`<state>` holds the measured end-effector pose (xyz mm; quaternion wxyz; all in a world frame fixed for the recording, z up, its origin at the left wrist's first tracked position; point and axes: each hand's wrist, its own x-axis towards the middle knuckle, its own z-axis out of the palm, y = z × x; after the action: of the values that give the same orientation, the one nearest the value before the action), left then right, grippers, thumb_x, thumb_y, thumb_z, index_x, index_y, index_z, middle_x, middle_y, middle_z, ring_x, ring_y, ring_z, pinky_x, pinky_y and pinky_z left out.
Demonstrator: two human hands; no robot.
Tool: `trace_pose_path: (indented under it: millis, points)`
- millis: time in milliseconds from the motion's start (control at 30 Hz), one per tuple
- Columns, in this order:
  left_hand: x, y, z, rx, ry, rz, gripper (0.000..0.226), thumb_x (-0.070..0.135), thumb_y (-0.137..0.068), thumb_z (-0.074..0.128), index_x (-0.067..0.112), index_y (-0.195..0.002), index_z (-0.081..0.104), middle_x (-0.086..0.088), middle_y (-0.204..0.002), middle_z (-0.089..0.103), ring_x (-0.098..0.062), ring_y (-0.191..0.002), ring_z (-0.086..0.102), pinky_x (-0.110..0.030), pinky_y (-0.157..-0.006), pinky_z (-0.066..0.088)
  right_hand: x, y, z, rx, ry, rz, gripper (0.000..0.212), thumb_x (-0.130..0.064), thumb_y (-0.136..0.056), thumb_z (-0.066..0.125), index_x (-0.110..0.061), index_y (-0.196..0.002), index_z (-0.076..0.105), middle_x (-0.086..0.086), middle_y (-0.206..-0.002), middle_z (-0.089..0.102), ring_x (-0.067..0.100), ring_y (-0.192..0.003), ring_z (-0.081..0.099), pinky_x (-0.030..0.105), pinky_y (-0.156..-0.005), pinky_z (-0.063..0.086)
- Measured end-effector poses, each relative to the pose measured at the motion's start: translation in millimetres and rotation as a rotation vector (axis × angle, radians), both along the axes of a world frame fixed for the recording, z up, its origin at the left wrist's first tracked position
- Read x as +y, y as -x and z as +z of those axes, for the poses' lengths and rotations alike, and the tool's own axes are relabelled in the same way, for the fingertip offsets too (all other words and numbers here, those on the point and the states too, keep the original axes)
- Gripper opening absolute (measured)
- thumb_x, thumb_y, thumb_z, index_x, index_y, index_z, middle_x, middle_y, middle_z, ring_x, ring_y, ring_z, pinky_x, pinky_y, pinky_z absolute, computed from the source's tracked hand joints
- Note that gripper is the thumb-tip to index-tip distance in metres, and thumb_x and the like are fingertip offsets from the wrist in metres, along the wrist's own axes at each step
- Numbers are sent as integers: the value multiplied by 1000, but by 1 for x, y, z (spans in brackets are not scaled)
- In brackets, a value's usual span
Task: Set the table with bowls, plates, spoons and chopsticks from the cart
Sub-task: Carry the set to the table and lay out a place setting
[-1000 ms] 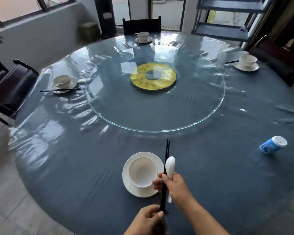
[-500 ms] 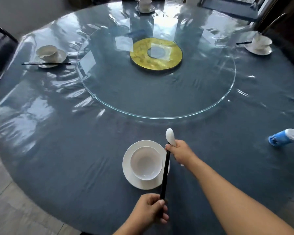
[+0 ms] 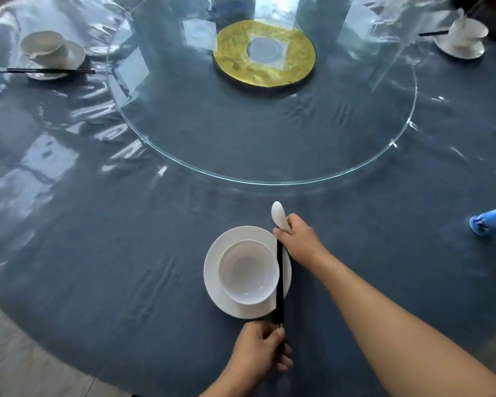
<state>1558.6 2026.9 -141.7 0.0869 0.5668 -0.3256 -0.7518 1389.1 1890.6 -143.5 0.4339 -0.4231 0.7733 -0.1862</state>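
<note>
Chopsticks (image 3: 279, 282): black pair, held at both ends, running straight along the right side of the plate (image 3: 212, 270), just beside the bowl's (image 3: 248, 272) right rim. Can't tell if they're down on the plate yet or a hair above it.

Left hand (image 3: 261, 351): fingers (image 3: 282, 365) curled round the near end. Right hand (image 3: 298, 242): pinching the far end, and gripping the white spoon (image 3: 278, 214) too, its end sticking out past the knuckles.

Step, by my read: aligning the chopsticks at this nearest place setting. Bowl and plate are done. Next: let go at both ends without rolling the pair, then free the spoon and put it in the bowl or beside it.

Around: blue-covered desk (image 3: 126, 267) under clear film, glass turntable (image 3: 269, 183) with a yellow disc (image 3: 235, 61) in the middle. Finished-looking settings far left (image 3: 52, 53) and far right (image 3: 464, 38). A blue canister (image 3: 493, 220) lies on its side to the right, well apart from this setting. Nothing blocks the spoon's path.
</note>
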Motion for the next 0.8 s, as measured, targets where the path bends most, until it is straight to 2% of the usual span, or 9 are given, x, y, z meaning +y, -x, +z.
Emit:
trace_pose_path:
  millis: [67,133,200,267,333,433,567,733,800]
  points:
    - [-1,0,4,4,-13,29,26,8,-102,52,-1,-79,61,-9,-58,68,-26,-52,66,-30,-48,55,2,-2,3,-24,12,-39,23,-42,-89,62,-24,-91,49,-5,-91,59,10,-77,54,24,-59,38]
    - [-2,0,7,5,-16,48,26,9,-102,53,-2,-80,62,-8,-58,68,-25,-52,66,-31,-48,55,6,-4,12,-20,78,-105,35,-49,-87,61,-21,-105,50,-4,-87,61,14,-80,57,23,-59,39]
    - [-1,1,9,7,-14,58,26,9,-102,53,-1,-80,63,-8,-59,68,-24,-52,66,-31,-50,55,14,-5,26,11,186,-154,39,-60,-84,57,-25,-99,49,-8,-67,58,9,-66,56,26,-56,39]
    - [0,2,9,11,-15,73,24,9,-102,53,-2,-82,63,-9,-62,69,-23,-53,67,-31,-52,55,25,-3,38,0,263,-193,34,-62,-82,47,-28,-84,51,-8,-60,58,5,-58,53,28,-57,39]
    - [1,2,9,12,-23,90,24,12,-102,54,-1,-84,64,-10,-65,70,-24,-56,69,-31,-53,56,38,1,46,-82,302,-207,24,-43,-85,42,-25,-76,56,-5,-62,60,7,-58,51,33,-60,41]
    - [3,0,7,-7,-33,84,27,19,-100,59,2,-81,67,-12,-70,74,-27,-63,73,-32,-56,58,58,8,53,-160,274,-133,24,-11,-89,46,-24,-86,66,-4,-67,65,7,-60,53,35,-62,43]
    - [9,-22,7,-84,-21,88,25,19,-98,59,4,-80,63,-11,-65,70,-26,-56,68,-33,-51,55,78,11,59,-202,220,84,27,-4,-93,57,-27,-99,70,0,-73,68,0,-61,56,28,-63,44]
    - [-10,-72,20,-360,415,212,24,15,-95,60,18,-71,63,-3,-50,61,-19,-45,62,-35,-45,52,75,5,62,-11,104,262,31,-19,-89,65,-29,-117,59,-5,-74,67,4,-63,56,21,-61,45]
    - [-31,-80,34,-392,601,292,17,20,-95,61,28,-80,64,-2,-59,64,-16,-50,63,-33,-47,53,68,0,63,53,70,315,35,-22,-89,66,-27,-123,55,-6,-76,66,6,-68,59,19,-59,44]
